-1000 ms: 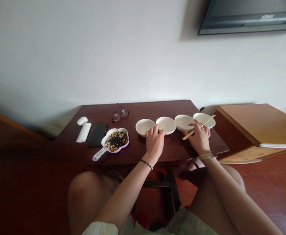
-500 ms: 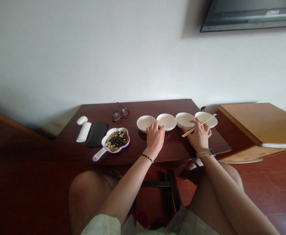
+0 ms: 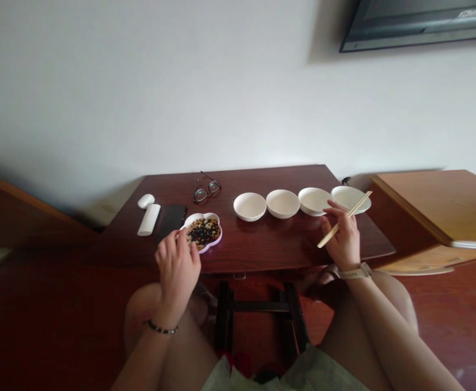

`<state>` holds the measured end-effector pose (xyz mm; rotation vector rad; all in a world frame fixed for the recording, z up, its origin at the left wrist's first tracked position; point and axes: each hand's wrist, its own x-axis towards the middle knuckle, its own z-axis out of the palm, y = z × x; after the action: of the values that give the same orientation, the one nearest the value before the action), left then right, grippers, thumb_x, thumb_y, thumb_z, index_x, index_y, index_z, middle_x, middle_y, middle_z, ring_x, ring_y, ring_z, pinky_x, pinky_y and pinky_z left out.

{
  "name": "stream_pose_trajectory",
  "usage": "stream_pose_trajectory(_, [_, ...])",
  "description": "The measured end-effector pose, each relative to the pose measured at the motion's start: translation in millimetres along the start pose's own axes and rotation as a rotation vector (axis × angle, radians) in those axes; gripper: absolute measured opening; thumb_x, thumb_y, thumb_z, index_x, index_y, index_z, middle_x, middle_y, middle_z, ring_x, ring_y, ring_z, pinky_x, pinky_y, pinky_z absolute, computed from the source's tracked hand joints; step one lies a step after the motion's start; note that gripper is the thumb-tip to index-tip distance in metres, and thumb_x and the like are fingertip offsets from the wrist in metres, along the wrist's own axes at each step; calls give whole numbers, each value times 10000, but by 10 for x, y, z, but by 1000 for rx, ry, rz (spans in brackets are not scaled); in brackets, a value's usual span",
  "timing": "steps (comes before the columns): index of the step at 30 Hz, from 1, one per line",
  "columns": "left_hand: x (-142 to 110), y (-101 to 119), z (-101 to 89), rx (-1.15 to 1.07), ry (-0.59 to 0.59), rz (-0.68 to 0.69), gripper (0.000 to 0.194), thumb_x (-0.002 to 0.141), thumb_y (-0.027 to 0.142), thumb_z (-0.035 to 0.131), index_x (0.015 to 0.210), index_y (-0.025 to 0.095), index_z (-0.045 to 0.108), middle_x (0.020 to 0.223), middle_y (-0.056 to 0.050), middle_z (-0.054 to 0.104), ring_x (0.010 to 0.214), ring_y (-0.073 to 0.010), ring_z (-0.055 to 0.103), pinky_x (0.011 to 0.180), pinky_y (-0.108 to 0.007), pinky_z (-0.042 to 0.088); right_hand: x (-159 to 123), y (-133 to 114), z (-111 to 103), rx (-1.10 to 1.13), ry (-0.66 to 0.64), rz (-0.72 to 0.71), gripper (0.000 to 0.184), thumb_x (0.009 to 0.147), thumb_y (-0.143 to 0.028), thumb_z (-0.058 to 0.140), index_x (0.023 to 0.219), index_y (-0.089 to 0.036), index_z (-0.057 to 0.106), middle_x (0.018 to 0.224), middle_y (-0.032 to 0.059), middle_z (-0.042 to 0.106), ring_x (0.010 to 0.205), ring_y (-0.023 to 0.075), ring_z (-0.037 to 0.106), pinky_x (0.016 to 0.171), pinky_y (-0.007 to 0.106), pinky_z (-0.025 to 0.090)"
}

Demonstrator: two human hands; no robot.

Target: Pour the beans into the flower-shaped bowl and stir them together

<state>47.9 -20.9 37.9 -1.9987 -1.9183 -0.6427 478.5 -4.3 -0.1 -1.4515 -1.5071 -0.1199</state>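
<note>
My left hand point(image 3: 179, 269) is over the handle end of a flower-shaped white and purple dish point(image 3: 215, 243), fingers spread and a little bent. It covers the handle, and I cannot tell whether it touches the dish. Nuts, seeds and dark bits point(image 3: 202, 232) fill the dish. In my right hand point(image 3: 344, 239) is a pair of wooden chopsticks point(image 3: 326, 238), held slantwise near the table's right front. Just beyond that hand, several white bowls stand in a row, from the leftmost bowl point(image 3: 250, 207) to the rightmost bowl point(image 3: 350, 196).
Eyeglasses point(image 3: 207, 190) lie at the back of the dark table point(image 3: 258, 247). On its left are a white rounded case point(image 3: 146, 201), a white oblong object point(image 3: 149, 220) and a flat black object point(image 3: 175, 216). A wooden cabinet point(image 3: 433, 201) stands right; a television point(image 3: 421, 27) hangs above.
My left hand has moved left from the bowls to the flower-shaped dish. My right hand has drawn back slightly from the bowls with the chopsticks. The view has shifted a little.
</note>
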Motion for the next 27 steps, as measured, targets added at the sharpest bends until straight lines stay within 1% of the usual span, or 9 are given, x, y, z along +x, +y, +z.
stream_pose_trajectory(3, [-64, -376, -5, 67, -108, 4, 428, 1119, 395, 444, 1335, 94, 659, 1206, -229, 718, 1142, -405, 637, 992, -506, 503, -41, -78, -47, 28, 39, 41, 248, 1109, -414, 529, 1243, -257, 666, 1514, 119, 700, 1398, 355, 648, 1174, 598, 490])
stream_pose_trajectory(6, [-48, -498, 27, 26, -173, -28, 394, 1137, 418, 388, 1173, 158, 683, 1112, -177, 751, 1064, -358, 678, 933, -432, 510, -99, -115, -77, 0, 86, 66, 255, 1115, -419, 517, 1231, -250, 668, 1453, 113, 740, 1327, 361, 681, 1155, 595, 474])
stream_pose_trajectory(9, [31, -502, 75, 40, -276, -140, 422, 1154, 390, 316, 1090, 192, 683, 1060, -152, 790, 981, -330, 733, 819, -385, 490, -158, -127, -118, -73, 130, 76, 253, 1115, -426, 525, 1173, -250, 698, 1298, 99, 803, 1222, 370, 696, 1155, 612, 421])
stream_pose_trajectory(11, [89, -495, 113, 94, -344, -203, 471, 1161, 400, 288, 1071, 190, 699, 998, -156, 805, 895, -333, 749, 753, -374, 460, -193, -136, -154, -54, 146, 89, 260, 1117, -423, 519, 1159, -245, 703, 1232, 100, 808, 1171, 354, 707, 1116, 581, 455])
stream_pose_trajectory(13, [130, -500, 149, 129, -373, -225, 505, 1165, 406, 275, 1069, 183, 718, 977, -167, 813, 858, -337, 754, 725, -362, 433, -223, -150, -193, 13, 152, 93, 249, 1115, -409, 520, 1177, -240, 693, 1246, 107, 797, 1168, 331, 726, 1057, 524, 519])
stream_pose_trajectory(15, [145, -523, 177, 128, -374, -209, 505, 1168, 388, 278, 1062, 183, 726, 996, -172, 820, 870, -332, 761, 720, -351, 413, -253, -172, -235, 87, 150, 75, 226, 1107, -394, 538, 1177, -238, 686, 1285, 119, 788, 1193, 322, 738, 1022, 495, 559])
stream_pose_trajectory(19, [114, -570, 192, 56, -384, -137, 458, 1166, 371, 318, 1032, 200, 721, 1027, -155, 828, 893, -311, 765, 726, -344, 381, -315, -251, -329, 154, 117, 66, 229, 1105, -407, 537, 1134, -245, 696, 1272, 119, 796, 1192, 334, 747, 1027, 523, 568])
stream_pose_trajectory(23, [69, -494, 175, -40, -422, -74, 438, 1170, 375, 336, 998, 217, 706, 975, -135, 821, 904, -298, 763, 748, -346, 381, -319, -409, -440, 201, 74, 100, 345, 1126, -476, 473, 1113, -252, 736, 1116, 89, 813, 1020, 309, 755, 920, 479, 576])
stream_pose_trajectory(27, [52, -289, 190, -141, -438, -10, 409, 1172, 362, 353, 964, 220, 675, 939, -128, 805, 899, -288, 762, 755, -343, 387, -165, -641, -540, 290, -2, -27, 481, 1149, -522, 373, 1239, -251, 761, 986, 78, 725, 850, 257, 676, 828, 443, 549])
